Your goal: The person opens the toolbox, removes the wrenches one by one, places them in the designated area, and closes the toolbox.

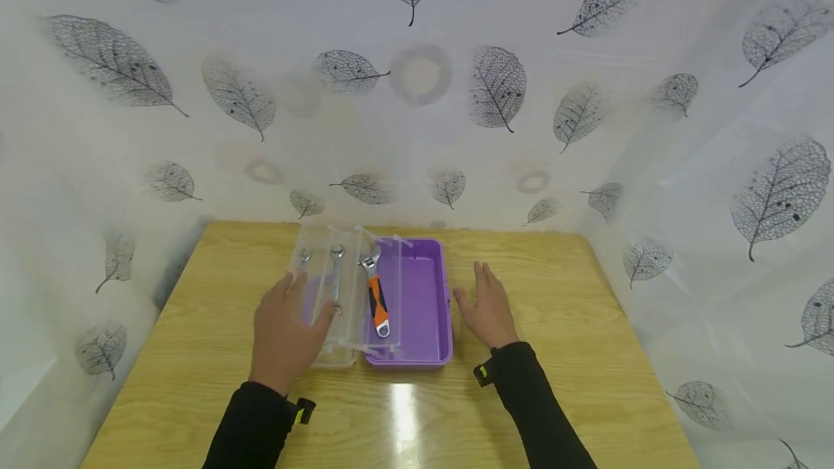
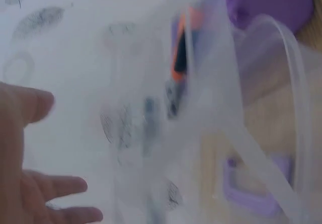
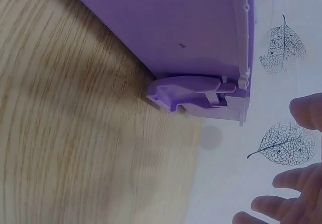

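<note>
A purple toolbox [image 1: 417, 310] stands near the table's far edge. A clear compartment tray [image 1: 352, 288] overlaps its left part. In the tray lie an adjustable wrench [image 1: 376, 299] with an orange and black handle, a silver combination wrench [image 1: 336, 277] and a smaller wrench [image 1: 305, 259]. My left hand [image 1: 287, 324] is at the tray's left side, fingers spread and holding nothing; the left wrist view is blurred. My right hand [image 1: 489, 307] is to the right of the toolbox, apart from it, fingers extended. A purple latch [image 3: 186, 90] hangs on the toolbox's side wall.
A clear lid [image 1: 339, 360] lies left of the toolbox, under the tray. A purple handle [image 2: 256, 199] shows near it. The wooden table [image 1: 560, 396] ends at a leaf-patterned white curtain [image 1: 417, 129] behind and at both sides.
</note>
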Available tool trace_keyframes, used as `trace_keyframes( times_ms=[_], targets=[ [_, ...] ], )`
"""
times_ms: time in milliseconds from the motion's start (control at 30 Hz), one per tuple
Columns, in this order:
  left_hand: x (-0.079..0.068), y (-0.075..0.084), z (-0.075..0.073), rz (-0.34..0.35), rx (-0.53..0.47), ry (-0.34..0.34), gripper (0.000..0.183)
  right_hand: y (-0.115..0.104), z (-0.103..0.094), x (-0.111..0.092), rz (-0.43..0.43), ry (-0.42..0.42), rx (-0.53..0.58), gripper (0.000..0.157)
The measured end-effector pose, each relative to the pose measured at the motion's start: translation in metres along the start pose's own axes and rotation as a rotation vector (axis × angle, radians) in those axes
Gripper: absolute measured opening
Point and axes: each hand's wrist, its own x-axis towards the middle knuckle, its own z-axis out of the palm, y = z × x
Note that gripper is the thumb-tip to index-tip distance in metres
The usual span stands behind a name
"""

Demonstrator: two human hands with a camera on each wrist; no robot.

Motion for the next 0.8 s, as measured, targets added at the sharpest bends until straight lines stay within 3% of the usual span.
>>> trace_keyframes(
  times_ms=[133, 267, 333, 400, 633, 800],
  targets=[
    [-0.004, 0.033, 0.005, 0.013, 0.009, 0.030, 0.050, 0.004, -0.005, -0.004, 0.045, -0.022, 0.079, 0.077],
    [-0.004, 0.056, 0.016, -0.009, 0.047, -0.110, 0.029, 0.004, -0.007, -0.009, 0.072, -0.031, 0.143, 0.078],
    [-0.001, 0.063, 0.023, -0.022, 0.067, -0.191, 0.028, 0.005, -0.007, -0.011, 0.066, -0.028, 0.156, 0.076],
    [0.005, 0.069, 0.031, -0.008, 0.119, -0.228, 0.028, 0.007, -0.008, -0.012, 0.057, -0.020, 0.160, 0.074],
    [0.020, 0.085, 0.053, 0.099, 0.366, -0.269, 0.024, 0.006, -0.010, -0.019, 0.001, -0.011, 0.193, 0.065],
    [0.025, 0.092, 0.064, 0.053, 0.411, -0.318, 0.026, 0.007, -0.010, -0.023, -0.010, -0.053, 0.202, 0.063]
  ],
)
